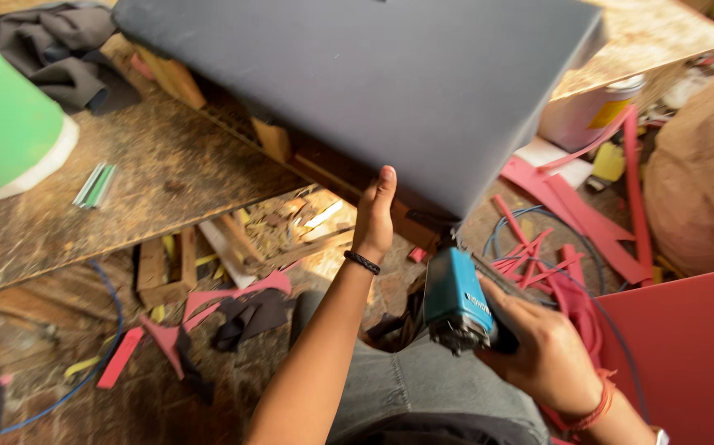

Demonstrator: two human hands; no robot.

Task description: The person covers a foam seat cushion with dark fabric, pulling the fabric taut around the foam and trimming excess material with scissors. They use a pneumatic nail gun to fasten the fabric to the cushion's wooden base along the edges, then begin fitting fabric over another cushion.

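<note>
Dark grey cushion panel (pixel 390 74), teal stapler (pixel 453 298), red scraps (pixel 587 218).

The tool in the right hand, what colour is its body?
Teal-blue tool, seen in the head view.

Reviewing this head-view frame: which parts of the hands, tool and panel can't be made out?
- Left hand: fingers hidden behind the dark upholstered panel.
- Blue power tool: its nose is hidden under the panel's edge.
- Right hand: palm hidden by its own back; trigger contact unclear.
- Panel: top cut off by the frame edge.
</note>
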